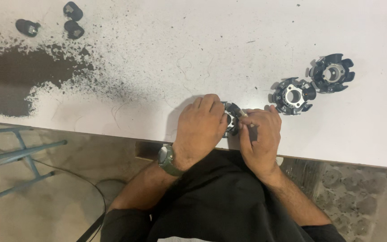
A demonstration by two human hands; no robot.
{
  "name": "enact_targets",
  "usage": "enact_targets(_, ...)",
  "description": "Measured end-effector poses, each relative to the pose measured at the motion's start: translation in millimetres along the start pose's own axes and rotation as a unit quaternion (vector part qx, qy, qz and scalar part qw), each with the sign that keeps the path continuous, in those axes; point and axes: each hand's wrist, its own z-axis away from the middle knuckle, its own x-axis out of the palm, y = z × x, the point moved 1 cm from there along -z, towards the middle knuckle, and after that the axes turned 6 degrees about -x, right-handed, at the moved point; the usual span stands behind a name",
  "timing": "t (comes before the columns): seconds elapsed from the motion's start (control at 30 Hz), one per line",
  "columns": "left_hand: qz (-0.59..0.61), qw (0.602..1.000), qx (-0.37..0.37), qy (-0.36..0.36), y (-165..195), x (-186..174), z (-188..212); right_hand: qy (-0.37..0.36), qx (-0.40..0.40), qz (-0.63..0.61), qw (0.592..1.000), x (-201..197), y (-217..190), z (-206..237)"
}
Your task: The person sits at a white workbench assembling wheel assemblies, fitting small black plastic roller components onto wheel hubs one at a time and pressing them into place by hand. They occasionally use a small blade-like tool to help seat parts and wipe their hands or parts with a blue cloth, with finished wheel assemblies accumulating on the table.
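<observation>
Both hands' grip closed on stator [232,117] | left hand [200,127] hides most | right hand [260,136]

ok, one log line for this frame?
left hand: grips stator core | right hand: thin tool on core | two stator cores beside | white table

Your white table [256,40] wears a spread of black powder [19,76], dense at the table's far left and thinning to speckles toward its middle. Beyond that stain lie three black caps [70,20]. To the table's right you see two black-and-silver stators [312,85]. On your left wrist sits an olive-green watch [166,160]; your sleeves are black.
</observation>
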Motion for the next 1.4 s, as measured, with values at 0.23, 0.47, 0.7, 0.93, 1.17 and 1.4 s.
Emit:
enact_targets(0.23, 0.07, 0.996, 0.036, 0.044, -7.9, -3.3, 2.9, 0.018, 0.008, -0.015, 1.0, 1.1, 5.8, 2.9)
enact_targets(0.47, 0.077, 0.995, 0.046, 0.048, -17.1, 0.6, 2.1, 0.014, 0.017, -0.017, 1.0, -0.2, 5.4, 3.7)
enact_targets(0.7, 0.035, 0.993, 0.107, 0.022, -15.8, -8.5, 2.5, 0.014, 0.024, -0.017, 0.999, -1.6, 3.4, 1.2)
enact_targets(0.93, 0.096, 0.992, 0.078, 0.003, -12.0, -0.3, 3.0, 0.014, 0.009, -0.017, 1.0, -1.7, 5.9, 2.4)
enact_targets(1.17, 0.138, 0.99, 0.015, 0.034, -13.2, 8.8, 11.3, 0.041, -0.035, -0.061, 0.997, 1.4, 11.3, 14.4)
enact_targets(1.4, 0.143, 0.989, 0.004, 0.03, -14.7, 15.0, 12.4, 0.0, -0.049, -0.007, 0.999, 3.2, 12.4, 14.8)
